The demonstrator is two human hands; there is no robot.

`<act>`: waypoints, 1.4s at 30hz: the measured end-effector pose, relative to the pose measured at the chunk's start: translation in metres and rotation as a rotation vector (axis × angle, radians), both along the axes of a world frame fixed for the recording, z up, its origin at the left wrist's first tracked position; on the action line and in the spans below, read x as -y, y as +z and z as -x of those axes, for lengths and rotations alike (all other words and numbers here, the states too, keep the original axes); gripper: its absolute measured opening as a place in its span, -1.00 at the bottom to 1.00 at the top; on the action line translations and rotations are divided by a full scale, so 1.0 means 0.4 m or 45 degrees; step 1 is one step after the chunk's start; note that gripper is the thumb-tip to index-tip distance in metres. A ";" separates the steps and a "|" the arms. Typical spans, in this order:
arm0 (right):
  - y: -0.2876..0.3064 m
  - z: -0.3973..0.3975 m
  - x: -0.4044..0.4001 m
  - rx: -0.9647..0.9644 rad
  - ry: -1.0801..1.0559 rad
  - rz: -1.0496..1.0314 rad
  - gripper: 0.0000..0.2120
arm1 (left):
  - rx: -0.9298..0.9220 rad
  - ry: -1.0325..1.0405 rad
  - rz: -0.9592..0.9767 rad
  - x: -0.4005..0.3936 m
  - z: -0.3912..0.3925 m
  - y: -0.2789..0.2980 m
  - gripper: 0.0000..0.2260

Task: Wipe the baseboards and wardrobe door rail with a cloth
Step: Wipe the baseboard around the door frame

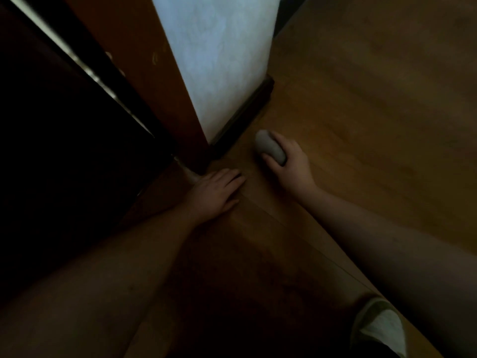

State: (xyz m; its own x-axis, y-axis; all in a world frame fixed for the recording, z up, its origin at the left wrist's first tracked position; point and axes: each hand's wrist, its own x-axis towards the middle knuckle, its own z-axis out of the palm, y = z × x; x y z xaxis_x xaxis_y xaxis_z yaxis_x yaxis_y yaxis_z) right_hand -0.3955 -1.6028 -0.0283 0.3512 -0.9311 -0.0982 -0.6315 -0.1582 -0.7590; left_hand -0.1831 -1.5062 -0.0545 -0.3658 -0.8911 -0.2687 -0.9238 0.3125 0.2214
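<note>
Fingers of the right hand [286, 161] are curled round a grey cloth [269, 147], bunched into a compact, rounded roll, with the thumb on the near side and the fingertips wrapped over its lower end. The roll's long axis runs slantwise across the wooden floor [361, 112], from the palm up and to the left, so its free, rounded end points toward the dark baseboard [245, 112] at the foot of the pale wall [219, 60]. That end lies near the baseboard but apart from it, a strip of bare floor showing between them; whether the cloth touches the floor beneath cannot be told in the dim, soft picture. The left hand [214, 192] lies flat on the floor with its fingers straight and a little spread, palm down, holding nothing, the fingertips pointing up and to the right toward the cloth. It rests just in front of the corner where the brown wooden door frame [144, 60] meets the floor, and stands close to the right hand without touching it. To the left of the frame runs a dark panel with a thin bright metal strip [90, 73] slanting down along its edge; the area beyond is too dark to make out. Both bare forearms reach in from the lower edge, and a pale slipper [379, 329] shows at the lower right of the floor, beneath the right forearm.
</note>
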 end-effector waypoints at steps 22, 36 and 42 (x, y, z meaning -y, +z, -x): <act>0.008 0.319 -0.016 0.097 -0.696 -0.038 -0.42 | 0.197 -0.121 -0.213 0.227 0.276 0.016 -0.07; 0.373 0.391 0.214 0.117 -0.759 -0.126 -0.42 | 0.600 -0.240 -0.493 0.450 0.340 0.428 -0.14; 0.201 0.397 0.297 -0.012 -0.615 -0.054 -0.45 | 0.435 -0.085 -0.603 0.504 0.366 0.173 0.09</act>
